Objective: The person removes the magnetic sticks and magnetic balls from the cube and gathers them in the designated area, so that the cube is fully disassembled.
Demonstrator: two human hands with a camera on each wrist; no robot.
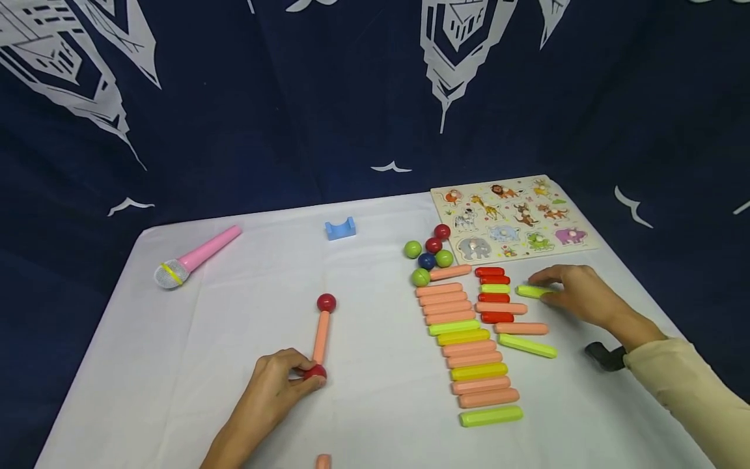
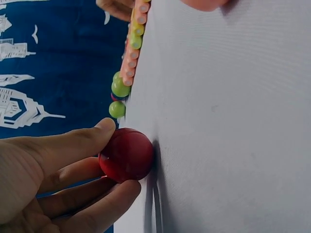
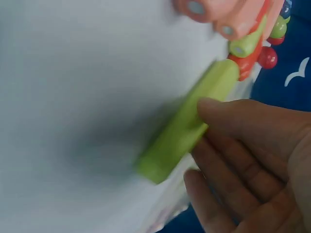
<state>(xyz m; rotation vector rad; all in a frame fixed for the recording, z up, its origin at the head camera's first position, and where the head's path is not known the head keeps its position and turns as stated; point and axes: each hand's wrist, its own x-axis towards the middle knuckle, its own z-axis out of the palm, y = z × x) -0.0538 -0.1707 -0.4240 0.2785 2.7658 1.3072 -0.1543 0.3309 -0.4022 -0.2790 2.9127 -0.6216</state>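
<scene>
At the near end of a peach stick (image 1: pixel 321 335), my left hand (image 1: pixel 271 385) pinches a red ball (image 2: pixel 127 155) between thumb and fingers. A second red ball (image 1: pixel 326 302) sits at the stick's far end, so the three form a line on the white cloth. Over on the right, my right hand (image 1: pixel 580 296) pinches a light green stick (image 3: pixel 189 121), thumb on one side and fingertips on the other. In the right wrist view a shadow lies beside this stick on the cloth. Short red sticks (image 1: pixel 489 271) lie just left of the right hand.
Peach, yellow and green sticks (image 1: pixel 473 371) lie in a column right of centre. Green, red and blue balls (image 1: pixel 426 260) cluster above them, beside an animal puzzle board (image 1: pixel 510 218). A blue cradle-shaped block (image 1: pixel 340 228) and a pink toy microphone (image 1: pixel 199 256) lie farther left.
</scene>
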